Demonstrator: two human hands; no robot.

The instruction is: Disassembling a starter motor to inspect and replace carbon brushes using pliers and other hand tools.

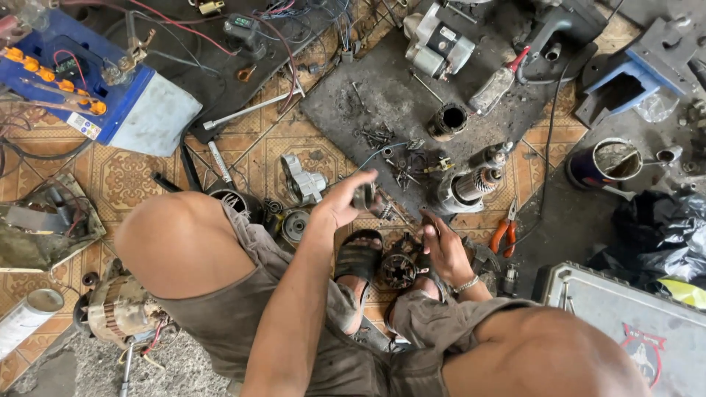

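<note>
Squatted on a patterned tile floor [125,176] littered with parts. Left hand [342,200] raised just above the floor, fingers curled round a small dark cylinder [363,196], its shape partly hidden by the grip. Right hand [443,248] lowered beside a dark round gear part [399,269] lying between 2 sandalled feet; fingers bent, but impossible to tell whether anything was pinched, the tips blurred. Near the dark mat's [368,95] lower edge, a motor rotor [465,187]; orange pliers [504,231] just right of the right hand. Blue battery [66,81] at the floor's top-left corner, cut off by the frame.
</note>
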